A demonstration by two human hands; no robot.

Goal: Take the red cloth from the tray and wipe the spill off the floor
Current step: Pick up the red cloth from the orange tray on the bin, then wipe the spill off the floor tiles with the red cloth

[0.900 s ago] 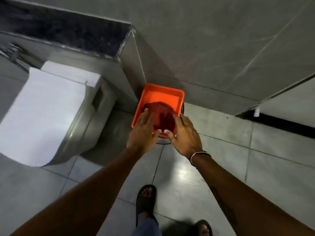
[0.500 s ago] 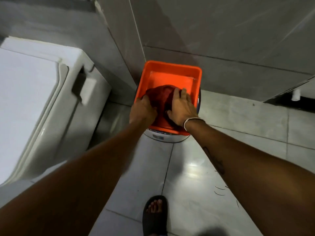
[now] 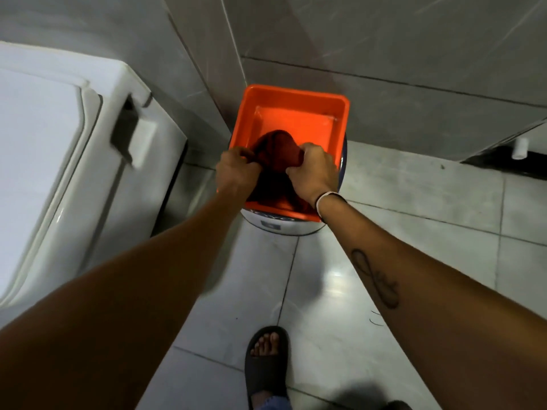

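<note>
My left hand (image 3: 236, 170) and right hand (image 3: 313, 170) clench the red cloth (image 3: 276, 152) in the orange tray (image 3: 296, 97); it looks soft and light, best gathered by its bunched folds.

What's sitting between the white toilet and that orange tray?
In the head view, nothing sits between the toilet and the orange tray: only a strip of bare grey floor tile and the wall corner behind it.
</note>
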